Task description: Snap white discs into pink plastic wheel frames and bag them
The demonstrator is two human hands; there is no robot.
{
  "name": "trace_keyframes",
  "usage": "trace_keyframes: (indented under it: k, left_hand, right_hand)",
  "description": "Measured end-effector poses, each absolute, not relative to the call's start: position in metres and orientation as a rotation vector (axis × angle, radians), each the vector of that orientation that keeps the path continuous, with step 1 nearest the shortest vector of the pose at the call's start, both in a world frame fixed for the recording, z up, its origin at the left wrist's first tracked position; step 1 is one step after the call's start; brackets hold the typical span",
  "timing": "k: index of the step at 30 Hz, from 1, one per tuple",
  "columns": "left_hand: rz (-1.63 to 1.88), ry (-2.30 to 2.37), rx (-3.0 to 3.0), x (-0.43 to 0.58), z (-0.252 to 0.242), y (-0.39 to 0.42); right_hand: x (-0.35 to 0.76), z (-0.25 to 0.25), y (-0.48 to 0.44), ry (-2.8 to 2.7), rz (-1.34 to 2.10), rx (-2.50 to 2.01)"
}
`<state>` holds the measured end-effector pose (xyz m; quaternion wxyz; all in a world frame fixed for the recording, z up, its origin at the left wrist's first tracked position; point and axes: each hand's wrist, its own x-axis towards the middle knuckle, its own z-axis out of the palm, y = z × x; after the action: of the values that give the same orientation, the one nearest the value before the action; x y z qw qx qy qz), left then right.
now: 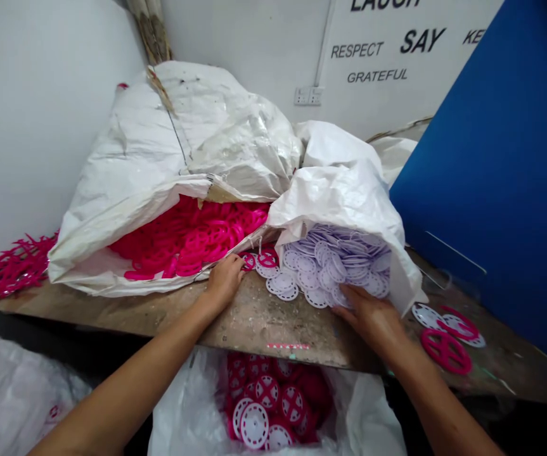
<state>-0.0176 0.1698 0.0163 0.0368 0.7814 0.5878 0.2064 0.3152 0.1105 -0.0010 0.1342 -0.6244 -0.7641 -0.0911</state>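
Observation:
My left hand [225, 280] is closed at the mouth of the left sack, its fingertips on a small pink and white disc [248, 261]. My right hand [372, 311] reaches to the front of a heap of white slotted discs [328, 259], with thumb and fingers bent around the edge of a disc there; its fingertips are partly hidden. The heap spills out of the right white sack [344, 193]. Pink plastic rings [197, 237] fill the open left white sack [159, 145]. Between the hands, a few loose white discs [283, 284] lie on the worn table [258, 323].
Below the table edge hangs an open white bag [182, 405] holding joined pink and white discs [267, 392]. Loose pink and white pieces [445, 351] lie at right, beside a blue panel [501, 202]. Pink branched scraps [21, 263] are piled at far left.

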Motion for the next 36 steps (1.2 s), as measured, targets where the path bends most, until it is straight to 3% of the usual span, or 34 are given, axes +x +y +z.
trace_keyframes:
  k: [7,13,16,19,24,29,36]
  left_hand:
    - [0.573,1.697,2.552,-0.014,0.019,0.142]
    - [0.928,1.089,2.851,0.009,0.016,0.065]
    - [1.047,1.014,2.638,0.023,0.016,0.039]
    - [1.11,1.114,2.005,0.038,0.021,0.027]
    - [0.997,0.992,0.972,0.058,0.032,0.027]
    - [1.029,1.0,0.963,0.056,0.03,0.027]
    - [1.073,1.22,1.483,0.043,0.028,0.022]
  right_hand:
    - [0.304,0.019,0.087,-1.886,-0.001,-1.735]
    - [0.239,0.038,0.06,-1.273,1.084,-1.273]
    - [0.22,0.032,0.056,-1.124,1.381,-1.123]
    - [0.213,0.022,0.051,-1.055,1.355,-1.091]
    - [0.2,0.011,0.04,-1.244,0.923,-1.214]
    - [0.194,0.01,0.033,-1.725,0.508,-1.286]
    - [0.205,0.029,0.034,-1.785,0.798,-1.184]
